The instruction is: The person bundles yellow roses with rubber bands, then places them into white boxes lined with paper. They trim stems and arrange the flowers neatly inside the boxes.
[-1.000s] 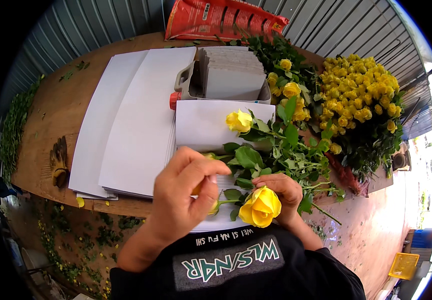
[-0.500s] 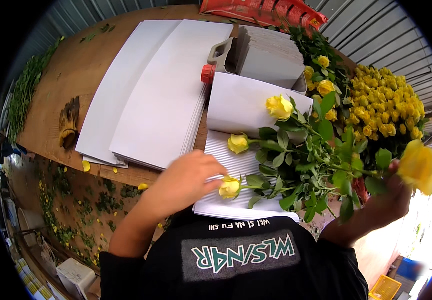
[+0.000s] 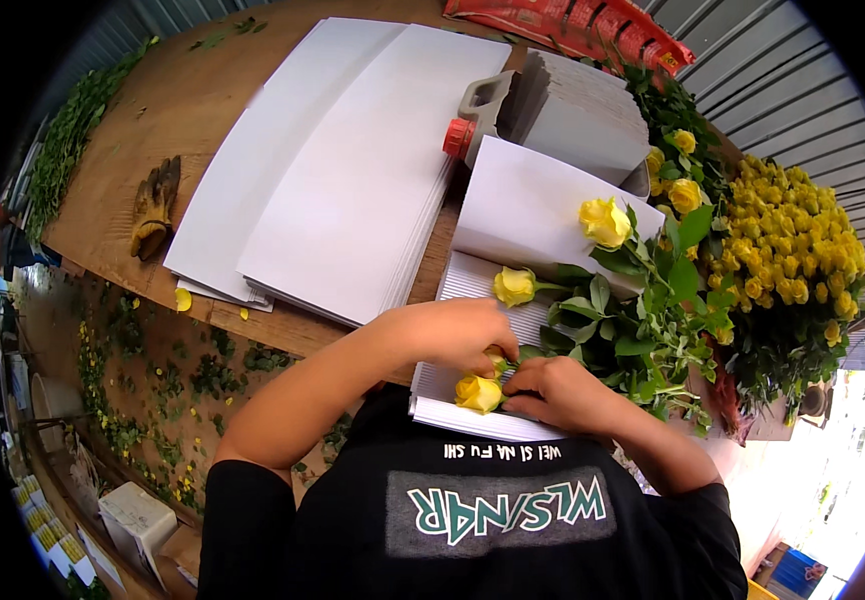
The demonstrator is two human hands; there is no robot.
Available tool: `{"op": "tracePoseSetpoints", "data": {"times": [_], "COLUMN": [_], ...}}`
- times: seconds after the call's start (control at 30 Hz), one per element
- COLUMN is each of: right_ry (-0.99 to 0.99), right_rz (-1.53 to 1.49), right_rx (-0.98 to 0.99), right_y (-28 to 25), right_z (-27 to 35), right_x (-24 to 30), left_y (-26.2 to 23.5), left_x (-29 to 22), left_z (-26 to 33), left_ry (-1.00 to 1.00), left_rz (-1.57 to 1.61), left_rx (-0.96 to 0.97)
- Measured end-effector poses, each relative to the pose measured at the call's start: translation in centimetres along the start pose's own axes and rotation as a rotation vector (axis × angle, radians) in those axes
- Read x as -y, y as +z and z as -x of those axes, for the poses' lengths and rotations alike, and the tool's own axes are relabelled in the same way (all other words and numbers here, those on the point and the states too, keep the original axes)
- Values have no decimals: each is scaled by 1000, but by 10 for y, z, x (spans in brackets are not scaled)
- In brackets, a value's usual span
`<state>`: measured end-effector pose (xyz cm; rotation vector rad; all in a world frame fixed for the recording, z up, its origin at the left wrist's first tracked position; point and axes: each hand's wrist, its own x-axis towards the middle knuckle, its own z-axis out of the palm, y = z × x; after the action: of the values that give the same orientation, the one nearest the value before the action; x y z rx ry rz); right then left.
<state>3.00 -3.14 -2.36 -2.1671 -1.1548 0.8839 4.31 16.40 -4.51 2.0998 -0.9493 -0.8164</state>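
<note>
On a ridged white corrugated sheet (image 3: 431, 385) lie yellow roses with leafy stems pointing right. My right hand (image 3: 568, 398) pinches the stem of the nearest rose (image 3: 479, 393), just behind its bloom. Curled over the rose beside it (image 3: 498, 362), my left hand (image 3: 461, 332) has its fingertips closed at that bloom, which they partly cover. Farther up the sheet rests another yellow rose (image 3: 515, 286). A larger yellow rose (image 3: 605, 222) lies against the smooth, raised white flap (image 3: 513, 195) behind. Green leaves (image 3: 638, 330) hide most of the stems.
Stacked white sheets (image 3: 353, 170) lie left of the work, with a glove (image 3: 156, 210) beyond. A red-capped jug (image 3: 483, 105) and grey card stack (image 3: 588, 115) stand behind. A big bunch of yellow roses (image 3: 788, 235) is at right. Leaves and petals litter the floor (image 3: 153, 400).
My right hand has come down and left from the right side, bringing its raised rose onto the sheet's near edge. My left hand has shifted right to the roses. The view has shifted somewhat.
</note>
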Motion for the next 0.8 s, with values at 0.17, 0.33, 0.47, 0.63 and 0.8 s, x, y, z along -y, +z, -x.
{"op": "tracePoseSetpoints", "data": {"times": [0.17,0.33,0.47,0.63,0.8], "right_ry": [14,61,282,111,126], "right_rz": [332,228,290,139,109], "right_rx": [21,-99,92,41,40], "right_y": [20,28,14,19,14], "right_z": [-8,4,-13,-15,-13], "right_x": [7,-5,23,4,7], "left_y": [0,28,15,38,41], "left_x": [-15,-17,-31,-16,-10], "left_z": [11,-13,29,48,51], "left_ry": [34,198,59,-21,-8], "left_rz": [-245,-410,-135,-74,24], "left_rx": [-126,-609,-325,-313,-377]}}
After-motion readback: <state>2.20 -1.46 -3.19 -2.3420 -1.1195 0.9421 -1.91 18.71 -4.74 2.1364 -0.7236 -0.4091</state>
